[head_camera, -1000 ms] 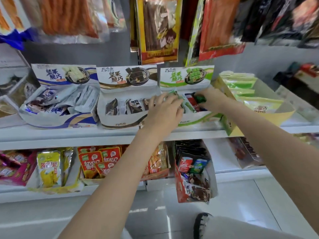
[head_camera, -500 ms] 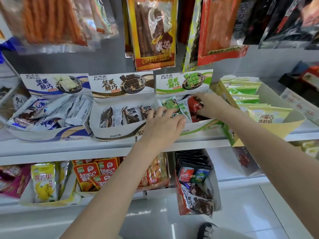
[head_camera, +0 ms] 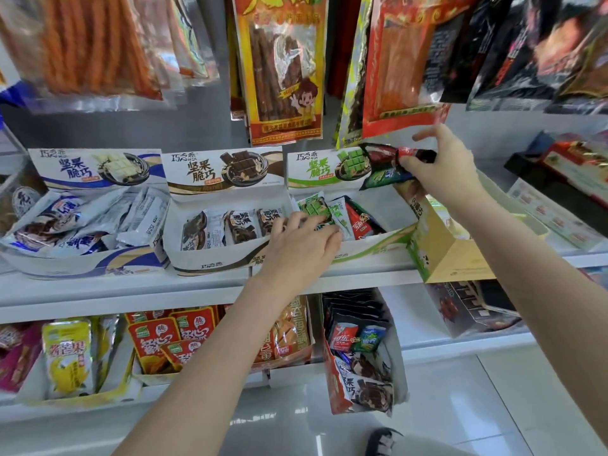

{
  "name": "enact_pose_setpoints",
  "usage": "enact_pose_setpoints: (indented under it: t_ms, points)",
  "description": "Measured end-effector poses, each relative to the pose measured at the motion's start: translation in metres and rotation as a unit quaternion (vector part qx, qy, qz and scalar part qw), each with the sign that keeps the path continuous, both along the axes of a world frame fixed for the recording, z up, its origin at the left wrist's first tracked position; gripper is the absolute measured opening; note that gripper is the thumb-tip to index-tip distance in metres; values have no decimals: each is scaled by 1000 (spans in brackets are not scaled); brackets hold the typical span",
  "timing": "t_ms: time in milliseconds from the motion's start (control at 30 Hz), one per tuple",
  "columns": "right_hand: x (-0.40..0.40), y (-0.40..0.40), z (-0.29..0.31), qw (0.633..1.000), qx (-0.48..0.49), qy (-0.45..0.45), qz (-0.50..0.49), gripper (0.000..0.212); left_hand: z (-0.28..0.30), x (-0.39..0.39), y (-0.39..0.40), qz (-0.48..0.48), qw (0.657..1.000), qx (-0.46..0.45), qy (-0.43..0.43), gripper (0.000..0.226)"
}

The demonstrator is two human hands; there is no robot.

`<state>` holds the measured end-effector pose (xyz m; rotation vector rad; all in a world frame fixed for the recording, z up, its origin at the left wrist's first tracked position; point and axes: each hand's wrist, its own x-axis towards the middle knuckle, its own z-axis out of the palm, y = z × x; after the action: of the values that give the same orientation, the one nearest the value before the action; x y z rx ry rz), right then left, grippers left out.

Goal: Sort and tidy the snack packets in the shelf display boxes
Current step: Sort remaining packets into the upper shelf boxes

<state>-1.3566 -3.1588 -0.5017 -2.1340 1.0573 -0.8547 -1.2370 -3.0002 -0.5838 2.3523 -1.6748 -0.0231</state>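
Head view: right hand [head_camera: 442,174] pinches red and green packets [head_camera: 385,166]; left hand [head_camera: 304,246], apparently relaxed, rests on green box [head_camera: 378,246].

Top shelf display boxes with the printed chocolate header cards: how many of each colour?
Blue-and-white box: 1
Brown box: 1
Green box: 1
Total: 3
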Motion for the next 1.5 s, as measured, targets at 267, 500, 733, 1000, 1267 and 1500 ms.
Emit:
enact_pose_setpoints:
  t_ms: [267, 500, 733, 1000, 1267, 1500]
  points:
    - [-6, 25, 16, 951, 172, 31, 255, 12, 29, 3, 6, -1, 935, -243, 260, 46]
    - [37, 3, -28, 868, 15, 473, 150, 54, 29, 27, 16, 176, 911, -269, 257, 20]
    - [41, -1, -37, 961, -77, 264, 32, 40, 32, 26, 18, 171, 905, -274, 276, 24]
    - [6, 8, 12, 997, -67, -6, -49, 23, 34, 15, 19, 159, 903, -279, 285, 26]
    - [-42, 44, 20, 906, 300, -269, 131, 28, 39, 9, 26, 107, 888, -314, 320, 64]
    - [-55, 68, -4, 960, 208, -169, 80, 6, 39, 13, 39, 90, 872, -330, 350, 48]
